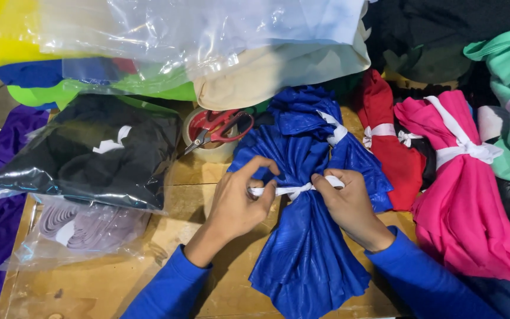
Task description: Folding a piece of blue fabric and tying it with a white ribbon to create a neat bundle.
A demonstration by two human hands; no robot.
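Nearest me, at six o'clock, I see the blue fabric bundle (305, 236) lying on the wooden table (107, 283). My left hand (237, 204) and right hand (349, 204) sit on its waist, each closed in a pinch on one end of the white tie strip (293, 190) knotted around it. At nine o'clock lies a bagged black garment (90, 153). Further off, toward eleven o'clock, red scissors (219, 127) rest on a tape roll (211, 150). At two o'clock lie tied red (388, 147) and pink bundles (461, 201).
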